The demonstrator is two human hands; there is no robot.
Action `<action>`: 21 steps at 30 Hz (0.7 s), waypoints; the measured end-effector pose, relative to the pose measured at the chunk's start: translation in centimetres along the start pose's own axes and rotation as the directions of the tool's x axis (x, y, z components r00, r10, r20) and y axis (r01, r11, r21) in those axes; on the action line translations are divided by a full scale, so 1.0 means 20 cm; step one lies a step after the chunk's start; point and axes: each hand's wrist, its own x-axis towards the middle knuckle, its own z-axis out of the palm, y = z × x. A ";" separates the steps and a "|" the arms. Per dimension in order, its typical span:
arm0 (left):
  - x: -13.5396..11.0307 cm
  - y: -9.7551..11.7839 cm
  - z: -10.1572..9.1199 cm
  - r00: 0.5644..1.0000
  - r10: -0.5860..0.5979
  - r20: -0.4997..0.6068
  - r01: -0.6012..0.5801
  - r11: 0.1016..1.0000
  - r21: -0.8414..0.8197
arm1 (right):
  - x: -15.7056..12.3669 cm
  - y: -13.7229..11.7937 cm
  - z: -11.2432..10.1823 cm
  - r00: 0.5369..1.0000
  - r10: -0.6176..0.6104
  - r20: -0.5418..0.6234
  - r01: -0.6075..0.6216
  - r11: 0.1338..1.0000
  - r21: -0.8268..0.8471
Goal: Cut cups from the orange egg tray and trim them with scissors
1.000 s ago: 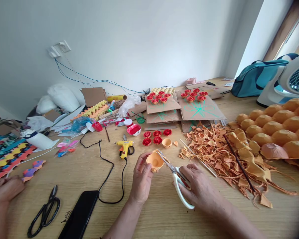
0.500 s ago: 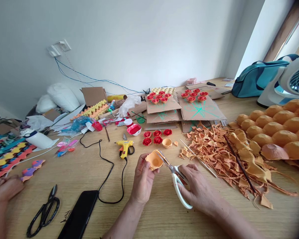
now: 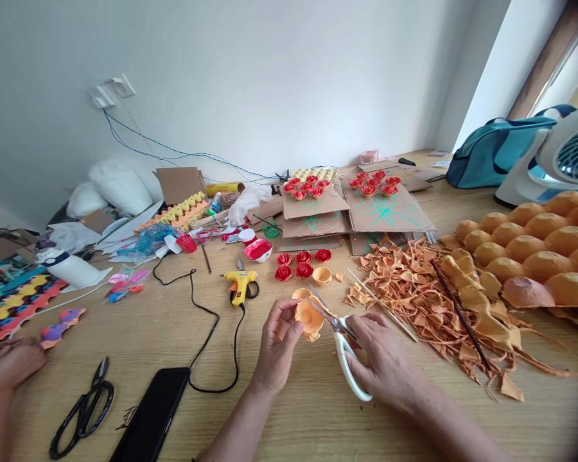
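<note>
My left hand pinches an orange egg carton cup by its left rim, its hollow tilted toward me. White-handled scissors are gripped in my right hand, blades spread at the cup's upper right edge. Just beyond lie another trimmed orange cup and a small orange scrap. Several red paper roses stand in two rows to their left. Orange cuttings are heaped beyond my right hand.
A yellow glue gun with a black cord, black scissors and a phone lie to the left. Another person's hand rests at far left. Cardboard sheets bear more roses; an orange egg tray is at right.
My left hand has turned the cup and shifted it slightly right, so its hollow faces me more. The scissors stay at its edge, with their blades spread wider.
</note>
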 end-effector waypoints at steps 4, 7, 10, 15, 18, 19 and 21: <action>0.00 0.01 0.00 1.000 0.013 0.008 -0.013 1.000 -0.006 | 0.00 0.00 0.00 1.000 -0.023 -0.003 0.023 1.000 -0.019; 0.00 0.01 0.00 1.000 0.015 -0.004 -0.015 0.999 -0.038 | -0.01 0.00 -0.01 0.999 -0.044 -0.007 0.044 0.999 -0.015; 0.01 0.01 0.01 1.000 -0.015 -0.025 0.012 0.996 -0.089 | -0.01 -0.01 -0.01 0.999 -0.053 -0.008 0.053 0.999 0.010; 0.01 0.02 0.01 0.992 -0.075 -0.097 0.059 0.985 -0.162 | -0.01 -0.03 -0.01 0.999 -0.047 0.015 0.047 0.999 0.009; 0.02 0.04 0.02 0.989 -0.096 -0.116 0.071 0.977 -0.202 | -0.01 -0.03 -0.01 0.999 -0.035 0.026 0.035 0.999 0.002; 0.02 0.04 0.02 0.988 -0.097 -0.122 0.070 0.975 -0.213 | -0.01 -0.03 -0.01 0.999 -0.031 0.027 0.031 1.000 0.003; 0.02 0.05 0.02 0.987 -0.093 -0.131 0.062 0.973 -0.222 | -0.01 -0.03 -0.01 0.999 -0.023 0.028 0.023 1.000 0.004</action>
